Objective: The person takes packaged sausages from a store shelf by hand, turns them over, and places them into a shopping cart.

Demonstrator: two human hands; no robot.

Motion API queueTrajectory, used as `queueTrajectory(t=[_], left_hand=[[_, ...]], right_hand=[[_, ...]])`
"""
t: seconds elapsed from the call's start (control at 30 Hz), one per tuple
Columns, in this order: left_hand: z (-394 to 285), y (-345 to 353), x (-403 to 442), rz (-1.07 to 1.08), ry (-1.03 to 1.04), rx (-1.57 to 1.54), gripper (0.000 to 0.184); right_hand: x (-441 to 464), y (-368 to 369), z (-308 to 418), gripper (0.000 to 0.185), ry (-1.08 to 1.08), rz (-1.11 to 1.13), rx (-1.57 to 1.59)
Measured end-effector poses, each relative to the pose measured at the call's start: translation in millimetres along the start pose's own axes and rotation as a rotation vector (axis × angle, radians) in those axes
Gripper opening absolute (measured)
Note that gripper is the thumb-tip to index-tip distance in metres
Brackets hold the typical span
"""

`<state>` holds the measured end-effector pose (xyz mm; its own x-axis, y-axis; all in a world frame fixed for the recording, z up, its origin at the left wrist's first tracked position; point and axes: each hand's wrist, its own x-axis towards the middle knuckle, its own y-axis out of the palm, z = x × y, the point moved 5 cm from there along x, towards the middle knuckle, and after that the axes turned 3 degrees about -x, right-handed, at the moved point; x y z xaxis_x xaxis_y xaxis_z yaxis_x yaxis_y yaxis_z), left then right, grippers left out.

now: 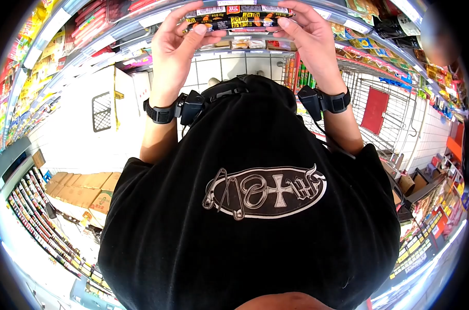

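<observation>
Two long black packets with yellow and red print are held side by side at the top centre, in front of a shelf. My left hand (180,44) grips their left ends, thumb on the nearer packet (239,23) and fingers around the farther packet (250,9). On the right ends, my right hand (312,41) holds in the same way, its thumb pressed on the nearer packet. Both packets lie roughly level, close against each other.
Shelf edges (203,51) curve across the top, with red packs (92,23) at upper left and colourful bags (371,49) at upper right. A wire cart (394,98) with a red panel stands at right. Cardboard boxes (82,188) are at lower left.
</observation>
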<state>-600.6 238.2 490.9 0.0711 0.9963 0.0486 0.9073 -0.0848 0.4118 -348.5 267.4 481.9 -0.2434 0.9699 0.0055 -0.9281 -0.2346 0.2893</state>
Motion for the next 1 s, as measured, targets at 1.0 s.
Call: queueTrajectory(t=[1.0], left_hand=[[-3, 5, 5, -0.045, -0.149, -0.013, 0.035]], right_hand=[[-10, -2, 13, 0.033, 0.047, -0.101, -0.105]])
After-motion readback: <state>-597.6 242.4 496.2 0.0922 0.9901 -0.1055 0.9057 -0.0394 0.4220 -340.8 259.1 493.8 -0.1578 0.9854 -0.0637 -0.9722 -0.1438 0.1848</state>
